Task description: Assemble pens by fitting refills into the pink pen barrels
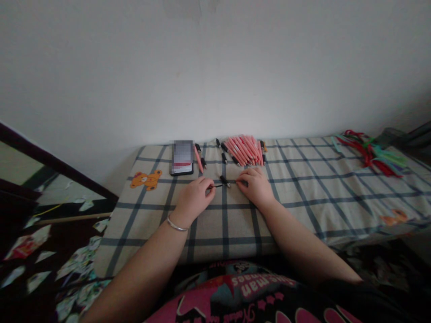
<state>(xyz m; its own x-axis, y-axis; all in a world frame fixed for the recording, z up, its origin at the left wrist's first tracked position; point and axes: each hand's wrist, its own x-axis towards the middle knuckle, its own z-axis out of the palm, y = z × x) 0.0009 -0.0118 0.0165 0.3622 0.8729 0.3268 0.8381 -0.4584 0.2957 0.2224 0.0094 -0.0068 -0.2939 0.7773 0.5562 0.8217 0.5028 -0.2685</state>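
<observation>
My left hand (194, 197) rests on the checked cloth (303, 188), fingers pinched on a thin black pen refill (216, 186). My right hand (255, 185) lies just to the right, fingers curled near a small black pen part (225, 181); what it holds is hidden. Behind the hands lies a heap of pink pens (243, 150) with black tips. A single pink pen (198, 159) and loose black pieces (224, 157) lie beside it.
A phone (182, 157) lies face up left of the pens. Red and green strips (373, 154) are piled at the far right. A white wall stands right behind the bed. Paper scraps (40, 251) litter the dark floor at left.
</observation>
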